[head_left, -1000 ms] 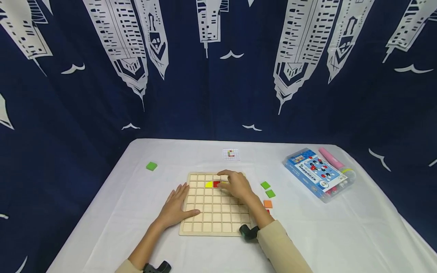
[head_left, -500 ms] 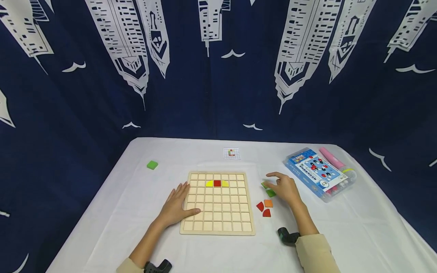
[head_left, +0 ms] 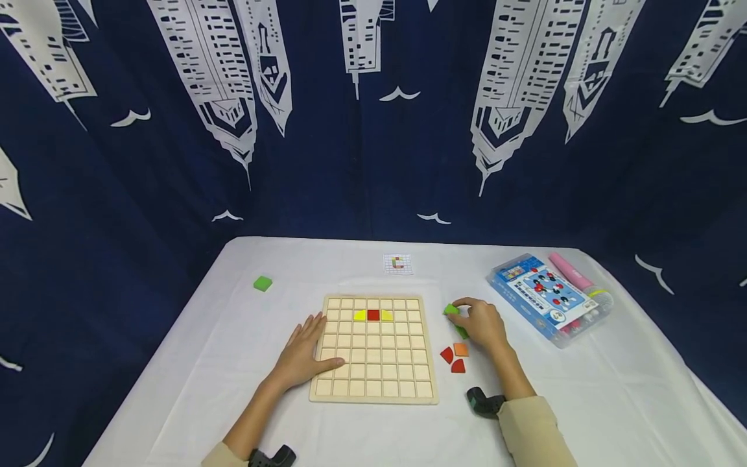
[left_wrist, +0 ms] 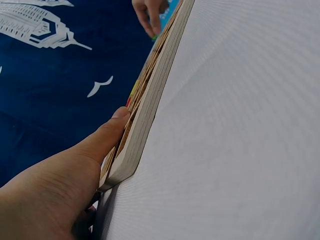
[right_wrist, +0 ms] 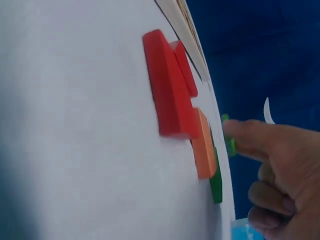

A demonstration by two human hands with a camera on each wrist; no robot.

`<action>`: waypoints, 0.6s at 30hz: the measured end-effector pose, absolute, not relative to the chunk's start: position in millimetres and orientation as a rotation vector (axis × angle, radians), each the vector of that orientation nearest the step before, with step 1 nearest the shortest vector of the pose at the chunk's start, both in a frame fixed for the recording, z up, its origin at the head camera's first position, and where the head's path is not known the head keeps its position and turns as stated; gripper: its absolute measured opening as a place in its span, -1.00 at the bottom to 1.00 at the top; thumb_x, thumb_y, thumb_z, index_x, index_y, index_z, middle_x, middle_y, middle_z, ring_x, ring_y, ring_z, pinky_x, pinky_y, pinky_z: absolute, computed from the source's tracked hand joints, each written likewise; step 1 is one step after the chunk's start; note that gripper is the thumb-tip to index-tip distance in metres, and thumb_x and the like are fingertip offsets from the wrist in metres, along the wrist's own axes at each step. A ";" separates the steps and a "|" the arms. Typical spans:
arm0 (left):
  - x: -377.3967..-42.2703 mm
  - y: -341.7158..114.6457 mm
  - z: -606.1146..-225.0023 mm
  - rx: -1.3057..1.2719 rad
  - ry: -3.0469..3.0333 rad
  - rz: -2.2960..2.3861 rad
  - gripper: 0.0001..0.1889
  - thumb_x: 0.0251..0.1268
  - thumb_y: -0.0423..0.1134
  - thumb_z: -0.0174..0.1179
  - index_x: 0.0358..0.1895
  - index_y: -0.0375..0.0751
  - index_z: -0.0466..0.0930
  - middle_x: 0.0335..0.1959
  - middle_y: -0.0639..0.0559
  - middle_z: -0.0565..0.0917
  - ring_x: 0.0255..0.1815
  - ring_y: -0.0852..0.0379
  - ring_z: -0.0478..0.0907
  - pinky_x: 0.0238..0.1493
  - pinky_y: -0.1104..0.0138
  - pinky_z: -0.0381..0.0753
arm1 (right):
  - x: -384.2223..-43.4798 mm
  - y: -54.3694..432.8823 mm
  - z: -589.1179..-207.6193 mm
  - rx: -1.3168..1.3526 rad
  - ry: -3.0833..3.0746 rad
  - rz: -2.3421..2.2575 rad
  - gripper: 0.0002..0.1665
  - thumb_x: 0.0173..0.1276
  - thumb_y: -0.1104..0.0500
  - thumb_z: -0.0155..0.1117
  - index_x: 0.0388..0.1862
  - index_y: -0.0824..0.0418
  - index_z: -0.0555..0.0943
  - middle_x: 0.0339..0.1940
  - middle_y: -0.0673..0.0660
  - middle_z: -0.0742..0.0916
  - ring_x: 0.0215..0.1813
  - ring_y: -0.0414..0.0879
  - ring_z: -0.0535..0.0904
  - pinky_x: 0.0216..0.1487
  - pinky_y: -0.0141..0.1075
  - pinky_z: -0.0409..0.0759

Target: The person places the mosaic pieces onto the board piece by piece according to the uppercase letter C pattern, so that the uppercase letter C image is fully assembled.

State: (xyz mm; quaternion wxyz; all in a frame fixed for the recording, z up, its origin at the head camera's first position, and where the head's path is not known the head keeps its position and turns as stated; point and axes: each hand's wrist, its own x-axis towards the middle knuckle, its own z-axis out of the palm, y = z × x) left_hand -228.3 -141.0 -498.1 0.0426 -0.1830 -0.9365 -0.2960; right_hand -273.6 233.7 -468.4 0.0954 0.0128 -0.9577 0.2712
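Note:
A wooden grid board (head_left: 373, 373) lies on the white table, with a red square tile (head_left: 373, 315) between two yellow tiles (head_left: 360, 316) in one of its upper rows. My left hand (head_left: 300, 357) rests on the board's left edge, fingers straight and thumb over the grid. Right of the board, my right hand (head_left: 483, 324) pinches a green tile (head_left: 451, 309) between thumb and fingertips; the right wrist view shows it raised off the cloth. A second green tile (head_left: 462, 332) lies just below it, partly covered by the hand.
Near the right hand lie an orange square tile (head_left: 460, 349) and two red quarter-round tiles (head_left: 458, 366). Another green tile (head_left: 262, 283) sits far left. A small pattern card (head_left: 398, 264) lies behind the board. A clear-and-blue box (head_left: 543, 298) and a pink-capped tube (head_left: 569, 270) stand back right.
My right hand has moved from the board to the green tiles on the right and taken hold of one. The right yellow tile now shows uncovered on the board. The left hand stays put.

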 end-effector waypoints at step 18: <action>-227.9 -142.1 -497.9 -0.572 -2.872 -0.907 0.08 -0.05 0.29 0.25 0.38 -0.42 0.05 0.42 -0.23 0.06 0.45 -0.14 -0.14 0.40 0.05 -0.22 | -259.3 93.5 -451.7 0.598 -2.760 0.910 -0.65 0.11 0.02 0.41 -0.12 0.11 0.69 -0.80 -0.08 0.44 -0.71 -0.27 0.19 -0.70 -0.42 0.21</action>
